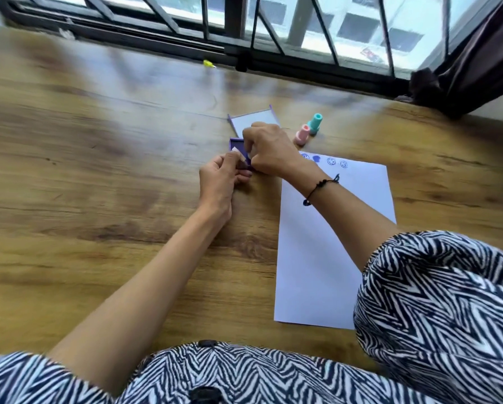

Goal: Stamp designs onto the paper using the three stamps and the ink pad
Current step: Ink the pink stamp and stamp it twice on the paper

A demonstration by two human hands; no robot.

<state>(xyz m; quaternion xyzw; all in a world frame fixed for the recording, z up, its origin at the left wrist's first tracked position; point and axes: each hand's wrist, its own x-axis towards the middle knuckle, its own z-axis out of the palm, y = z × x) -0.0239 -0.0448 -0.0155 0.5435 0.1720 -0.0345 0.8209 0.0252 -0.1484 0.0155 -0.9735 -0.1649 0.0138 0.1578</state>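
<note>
A purple ink pad [233,141] lies open on the wooden surface, its pale lid [253,119] tipped back behind it. My left hand [219,182] grips the pad's near edge. My right hand [269,150] is curled over the pad, fingertips pinched on a small pale stamp [236,150] that is mostly hidden. A pink stamp [302,135] and a teal stamp [315,123] stand upright just right of the pad. The white paper [329,243] lies to the right under my right forearm, with several blue prints [330,161] along its far edge.
A dark window frame [244,53] runs along the far edge, with a small yellow object [209,64] in front of it. A dark curtain [477,62] hangs at the far right. Bare wood [84,170] stretches to the left of the pad.
</note>
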